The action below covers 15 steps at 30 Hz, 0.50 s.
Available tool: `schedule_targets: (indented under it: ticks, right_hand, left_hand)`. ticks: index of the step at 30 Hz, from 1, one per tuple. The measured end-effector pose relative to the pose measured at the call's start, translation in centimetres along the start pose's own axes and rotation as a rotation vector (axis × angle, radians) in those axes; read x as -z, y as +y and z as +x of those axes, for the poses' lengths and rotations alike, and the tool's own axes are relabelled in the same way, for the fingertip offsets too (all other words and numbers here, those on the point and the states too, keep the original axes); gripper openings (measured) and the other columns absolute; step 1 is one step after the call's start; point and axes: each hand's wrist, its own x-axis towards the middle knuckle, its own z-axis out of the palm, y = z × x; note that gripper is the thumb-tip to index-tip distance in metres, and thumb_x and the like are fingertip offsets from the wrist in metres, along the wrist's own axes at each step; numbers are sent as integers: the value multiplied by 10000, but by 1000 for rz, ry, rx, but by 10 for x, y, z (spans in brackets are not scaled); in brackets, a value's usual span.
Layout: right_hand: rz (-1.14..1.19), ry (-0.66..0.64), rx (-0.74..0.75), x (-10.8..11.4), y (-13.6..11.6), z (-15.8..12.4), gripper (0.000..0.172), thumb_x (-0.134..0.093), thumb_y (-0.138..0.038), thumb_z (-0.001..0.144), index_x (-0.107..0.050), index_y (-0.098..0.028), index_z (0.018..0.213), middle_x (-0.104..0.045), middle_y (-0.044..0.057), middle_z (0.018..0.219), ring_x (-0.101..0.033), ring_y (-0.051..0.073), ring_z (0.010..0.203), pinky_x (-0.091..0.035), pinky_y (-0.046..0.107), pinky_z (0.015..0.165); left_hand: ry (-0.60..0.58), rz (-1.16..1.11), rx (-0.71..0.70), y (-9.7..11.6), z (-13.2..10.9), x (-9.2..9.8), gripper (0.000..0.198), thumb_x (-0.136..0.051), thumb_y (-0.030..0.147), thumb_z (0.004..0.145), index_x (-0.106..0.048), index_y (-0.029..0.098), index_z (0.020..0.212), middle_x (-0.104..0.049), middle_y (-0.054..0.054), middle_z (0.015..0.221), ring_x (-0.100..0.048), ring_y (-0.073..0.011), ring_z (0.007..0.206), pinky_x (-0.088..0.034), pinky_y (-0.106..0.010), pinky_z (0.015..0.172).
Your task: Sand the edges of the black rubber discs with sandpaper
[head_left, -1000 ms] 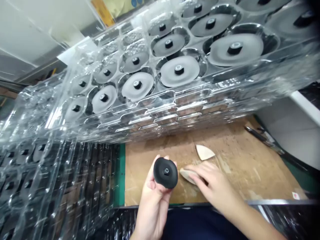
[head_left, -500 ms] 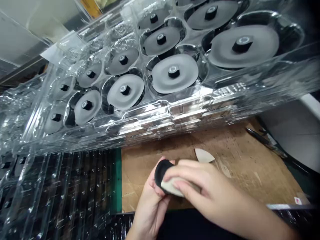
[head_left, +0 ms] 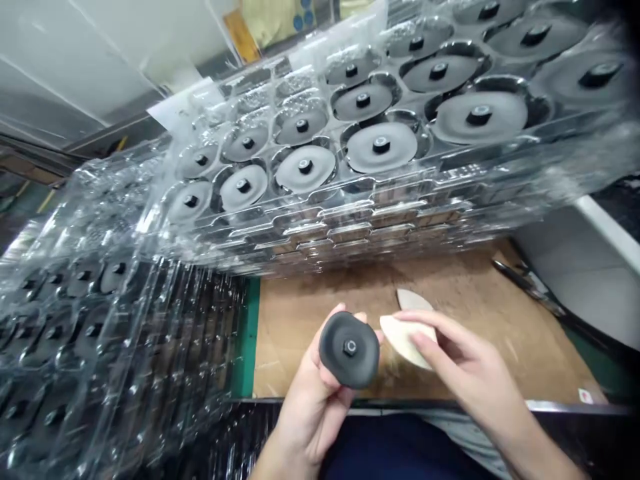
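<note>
Left hand [head_left: 320,393]: curled under the black disc [head_left: 349,350], which is held above the cardboard [head_left: 525,347] at near left.
Right hand [head_left: 467,360]: the white wedge [head_left: 406,341] is pinched just right of the disc.
Second wedge [head_left: 413,300]: laid on the cardboard, partly hidden.
Clear trays [head_left: 345,233]: stacked far back, grey discs [head_left: 306,170] seated in the top one.

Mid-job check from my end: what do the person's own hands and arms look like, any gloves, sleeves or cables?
The left hand and right hand are both bare, with no gloves. The forearms show no sleeves as far as the picture reaches, and no watch, cable or marking is visible on them. Dark navy clothing shows between them at the bottom edge.
</note>
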Motion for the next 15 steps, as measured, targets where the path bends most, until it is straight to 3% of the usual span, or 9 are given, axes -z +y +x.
schedule_targets:
  ticks: [3,5,10,12,15]
  right_hand:
    - [-122,44,43,-25,37,-12,236,-460,-302,879,-628,-202,1012,-614,44,999,-590,156,913,-481,246,793]
    - [-171,45,87,-36,49,-18,260,-460,-298,867,-640,-202,1028,-589,69,1016,-579,177,918,-476,288,799]
    - [-151,110,120,-26,26,-33,282,-430,-281,890,-592,-202,1107,-509,83,1125,-494,184,1054,-422,327,894]
    - [-98,64,93,-16,13,-38,258,-439,-283,892,-593,-197,1081,-536,74,1091,-530,162,959,-452,289,813]
    - [-45,-15,58,-5,-1,-49,247,-464,-309,882,-604,-175,1035,-576,71,985,-555,133,771,-462,233,643]
  left_hand:
    - [-137,-39,-11,-6,-13,-3,521,-749,313,632,-599,299,1130,-564,-47,1185,-531,-265,1088,-420,-350,946]
    - [-205,-59,-35,-10,-22,-4,502,-716,355,663,-591,289,1145,-562,-61,1180,-527,-307,1086,-414,-422,946]
    - [-330,2,-144,-17,-44,-1,489,-551,483,781,-499,318,1239,-531,-72,1210,-564,-312,1026,-441,-435,898]
    - [-315,175,-300,-21,-50,4,539,-500,497,810,-383,349,1315,-491,-81,1245,-564,-287,1030,-423,-433,919]
    - [-247,740,-642,-24,-57,10,790,-587,312,811,-68,362,1405,-429,-102,1284,-454,-258,1164,-310,-421,1021]
